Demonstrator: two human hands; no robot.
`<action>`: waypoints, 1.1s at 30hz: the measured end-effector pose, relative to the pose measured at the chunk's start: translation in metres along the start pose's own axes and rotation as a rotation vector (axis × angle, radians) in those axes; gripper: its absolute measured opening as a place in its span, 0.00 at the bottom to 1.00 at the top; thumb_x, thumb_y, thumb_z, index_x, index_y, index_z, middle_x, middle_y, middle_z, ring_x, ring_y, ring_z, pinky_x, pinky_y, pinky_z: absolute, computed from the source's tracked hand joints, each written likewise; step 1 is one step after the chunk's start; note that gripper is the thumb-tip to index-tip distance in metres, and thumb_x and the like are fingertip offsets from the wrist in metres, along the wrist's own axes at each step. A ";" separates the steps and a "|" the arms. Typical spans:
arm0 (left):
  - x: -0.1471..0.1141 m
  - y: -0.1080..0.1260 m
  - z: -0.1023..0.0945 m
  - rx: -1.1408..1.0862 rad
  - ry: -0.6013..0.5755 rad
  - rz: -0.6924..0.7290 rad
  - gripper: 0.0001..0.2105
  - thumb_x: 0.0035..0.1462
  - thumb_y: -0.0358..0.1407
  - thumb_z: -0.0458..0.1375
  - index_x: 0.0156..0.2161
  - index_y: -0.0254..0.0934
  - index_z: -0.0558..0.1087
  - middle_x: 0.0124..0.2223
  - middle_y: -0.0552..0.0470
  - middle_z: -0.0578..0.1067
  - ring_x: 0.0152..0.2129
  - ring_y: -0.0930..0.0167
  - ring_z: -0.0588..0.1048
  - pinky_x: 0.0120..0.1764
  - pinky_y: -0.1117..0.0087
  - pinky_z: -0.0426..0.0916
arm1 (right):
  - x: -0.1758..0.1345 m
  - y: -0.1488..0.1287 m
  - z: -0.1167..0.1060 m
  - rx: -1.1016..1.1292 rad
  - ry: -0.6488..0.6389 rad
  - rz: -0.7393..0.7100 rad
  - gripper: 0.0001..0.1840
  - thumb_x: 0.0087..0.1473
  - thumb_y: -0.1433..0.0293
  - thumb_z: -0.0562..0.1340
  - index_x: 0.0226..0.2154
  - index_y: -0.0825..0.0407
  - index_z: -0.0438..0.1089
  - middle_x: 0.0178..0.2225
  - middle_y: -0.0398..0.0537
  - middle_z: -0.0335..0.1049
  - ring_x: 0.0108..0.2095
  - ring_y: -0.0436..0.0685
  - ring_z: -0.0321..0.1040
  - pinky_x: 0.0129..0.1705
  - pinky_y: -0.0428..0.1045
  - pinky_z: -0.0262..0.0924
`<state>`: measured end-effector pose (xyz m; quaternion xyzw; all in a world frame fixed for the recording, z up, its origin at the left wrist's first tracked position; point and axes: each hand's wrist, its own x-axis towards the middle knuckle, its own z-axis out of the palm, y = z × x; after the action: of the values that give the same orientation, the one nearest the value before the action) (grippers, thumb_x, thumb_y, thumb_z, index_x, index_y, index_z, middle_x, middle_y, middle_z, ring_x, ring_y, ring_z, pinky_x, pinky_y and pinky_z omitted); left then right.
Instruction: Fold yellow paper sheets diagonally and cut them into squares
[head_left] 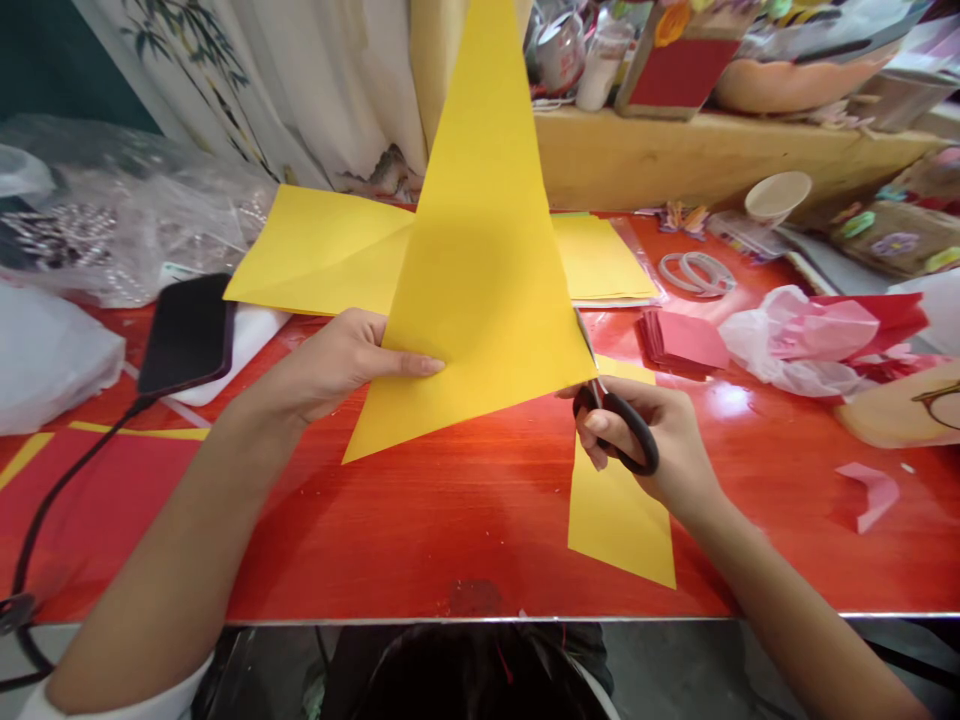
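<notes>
A large yellow sheet of paper [487, 240] is held up over the red table, its far end reaching the top of the view. My left hand [367, 355] pinches its left side, thumb on top and the fingers hidden beneath. In my right hand [645, 430] is a pair of scissors [630, 430] with black handles. Their blades meet the sheet's lower right corner, and one blade shows along its right edge. Below my right hand a yellow strip of paper [619, 520] lies on the table.
Yellow sheets [322, 250] lie behind my left hand, with more yellow paper [604, 260] at the back right. A phone [187, 335] with a cable lies left. Red paper pieces [682, 340], tape rolls [697, 273] and a paper cup [778, 198] are right. The table's front edge [375, 622] runs below.
</notes>
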<state>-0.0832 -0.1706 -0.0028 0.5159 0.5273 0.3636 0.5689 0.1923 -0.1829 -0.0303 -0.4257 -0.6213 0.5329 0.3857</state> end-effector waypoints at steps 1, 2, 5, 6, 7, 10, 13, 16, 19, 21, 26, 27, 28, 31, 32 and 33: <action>0.000 0.000 0.000 0.003 -0.005 -0.005 0.15 0.39 0.35 0.69 0.38 0.41 0.79 0.39 0.52 0.80 0.39 0.61 0.77 0.40 0.67 0.74 | 0.000 -0.001 0.000 -0.003 -0.003 -0.005 0.16 0.45 0.57 0.66 0.30 0.53 0.70 0.14 0.38 0.60 0.14 0.46 0.56 0.17 0.44 0.50; 0.000 -0.001 0.001 0.004 -0.013 -0.009 0.15 0.39 0.35 0.69 0.38 0.41 0.79 0.40 0.51 0.80 0.39 0.61 0.77 0.40 0.67 0.74 | 0.001 -0.001 0.001 -0.006 -0.004 -0.007 0.16 0.45 0.57 0.66 0.29 0.53 0.70 0.14 0.38 0.60 0.15 0.46 0.57 0.17 0.44 0.50; 0.001 -0.002 0.001 0.003 -0.030 -0.017 0.15 0.40 0.35 0.69 0.38 0.41 0.79 0.40 0.50 0.79 0.39 0.61 0.78 0.39 0.68 0.74 | 0.001 -0.003 0.001 -0.008 0.005 -0.005 0.16 0.45 0.56 0.67 0.27 0.53 0.70 0.13 0.38 0.59 0.14 0.46 0.56 0.17 0.44 0.50; 0.001 -0.002 0.001 0.001 -0.032 -0.015 0.15 0.40 0.35 0.69 0.37 0.41 0.79 0.40 0.50 0.79 0.39 0.61 0.78 0.38 0.68 0.75 | 0.001 -0.004 0.001 -0.005 0.008 -0.003 0.16 0.44 0.57 0.67 0.27 0.53 0.70 0.13 0.38 0.59 0.14 0.45 0.56 0.17 0.44 0.51; 0.001 -0.002 0.002 -0.001 -0.032 -0.012 0.14 0.40 0.35 0.69 0.37 0.41 0.79 0.40 0.50 0.79 0.39 0.61 0.78 0.38 0.68 0.75 | 0.001 -0.004 0.001 -0.002 0.013 -0.001 0.16 0.44 0.57 0.67 0.27 0.53 0.70 0.13 0.38 0.59 0.14 0.45 0.55 0.16 0.44 0.51; 0.001 -0.003 0.002 -0.011 -0.032 -0.005 0.14 0.40 0.35 0.69 0.37 0.41 0.79 0.40 0.50 0.79 0.38 0.61 0.78 0.37 0.69 0.75 | 0.001 -0.003 0.001 0.000 0.020 0.008 0.15 0.43 0.58 0.68 0.26 0.52 0.69 0.14 0.37 0.59 0.13 0.44 0.55 0.16 0.43 0.50; 0.000 -0.002 0.004 -0.015 -0.028 -0.009 0.14 0.39 0.35 0.69 0.36 0.41 0.80 0.38 0.51 0.80 0.37 0.61 0.78 0.36 0.69 0.75 | 0.001 -0.002 0.001 0.006 0.006 -0.009 0.16 0.44 0.57 0.68 0.22 0.52 0.67 0.13 0.38 0.59 0.13 0.44 0.55 0.16 0.43 0.50; 0.000 -0.002 0.006 -0.006 -0.021 -0.028 0.13 0.38 0.36 0.69 0.34 0.41 0.80 0.35 0.51 0.80 0.36 0.62 0.78 0.35 0.70 0.75 | 0.001 -0.002 0.000 -0.003 -0.011 -0.023 0.18 0.45 0.57 0.66 0.19 0.52 0.65 0.14 0.39 0.59 0.14 0.44 0.56 0.16 0.43 0.50; 0.000 -0.001 0.007 0.004 -0.012 -0.040 0.13 0.38 0.36 0.70 0.34 0.40 0.80 0.35 0.50 0.80 0.35 0.62 0.79 0.34 0.71 0.75 | 0.001 -0.003 0.000 -0.011 -0.006 -0.023 0.18 0.45 0.57 0.66 0.18 0.52 0.65 0.14 0.39 0.59 0.14 0.44 0.56 0.16 0.43 0.50; 0.000 -0.001 0.007 0.009 -0.009 -0.041 0.13 0.38 0.36 0.69 0.33 0.40 0.80 0.35 0.50 0.80 0.35 0.62 0.79 0.33 0.71 0.74 | 0.001 -0.004 0.000 -0.009 -0.002 -0.015 0.18 0.44 0.57 0.67 0.18 0.52 0.64 0.13 0.38 0.59 0.14 0.44 0.55 0.16 0.43 0.50; 0.000 -0.001 0.007 0.003 -0.028 -0.029 0.12 0.39 0.36 0.69 0.34 0.41 0.80 0.35 0.52 0.80 0.36 0.64 0.78 0.35 0.73 0.74 | 0.001 -0.006 0.001 -0.001 0.007 0.007 0.19 0.42 0.58 0.69 0.17 0.52 0.63 0.12 0.38 0.58 0.13 0.44 0.54 0.15 0.43 0.49; -0.001 -0.001 0.007 0.002 -0.033 -0.026 0.11 0.39 0.35 0.69 0.34 0.42 0.80 0.35 0.52 0.80 0.36 0.64 0.78 0.35 0.73 0.74 | 0.001 -0.006 0.001 0.002 0.008 0.006 0.19 0.42 0.57 0.69 0.17 0.52 0.63 0.12 0.38 0.58 0.13 0.44 0.54 0.15 0.43 0.49; -0.001 -0.001 0.007 0.002 -0.038 -0.025 0.11 0.40 0.35 0.69 0.34 0.42 0.80 0.35 0.52 0.80 0.36 0.64 0.78 0.35 0.73 0.74 | 0.001 -0.005 0.001 0.004 0.008 0.004 0.19 0.42 0.57 0.68 0.17 0.52 0.63 0.13 0.38 0.58 0.13 0.44 0.54 0.15 0.43 0.49; -0.001 -0.001 0.007 0.007 -0.060 -0.029 0.10 0.40 0.35 0.68 0.33 0.42 0.80 0.36 0.53 0.80 0.35 0.65 0.78 0.34 0.73 0.74 | 0.000 -0.002 -0.001 -0.003 -0.004 -0.012 0.19 0.45 0.57 0.66 0.18 0.52 0.64 0.14 0.38 0.59 0.13 0.44 0.55 0.16 0.43 0.49; 0.000 -0.001 0.007 0.009 -0.065 -0.033 0.10 0.40 0.35 0.68 0.33 0.42 0.79 0.36 0.53 0.80 0.35 0.65 0.78 0.34 0.73 0.74 | 0.000 -0.001 -0.002 -0.009 -0.009 -0.017 0.19 0.46 0.57 0.66 0.18 0.52 0.64 0.14 0.38 0.59 0.14 0.44 0.56 0.16 0.43 0.49; 0.000 -0.001 0.007 0.011 -0.069 -0.039 0.10 0.40 0.35 0.68 0.33 0.42 0.79 0.36 0.53 0.80 0.35 0.65 0.78 0.34 0.73 0.74 | 0.000 -0.001 -0.002 -0.014 -0.011 -0.022 0.19 0.47 0.57 0.66 0.18 0.52 0.64 0.14 0.39 0.59 0.14 0.44 0.56 0.16 0.43 0.49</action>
<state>-0.0769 -0.1726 -0.0043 0.5210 0.5192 0.3316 0.5908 0.1941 -0.1818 -0.0295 -0.4186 -0.6316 0.5268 0.3852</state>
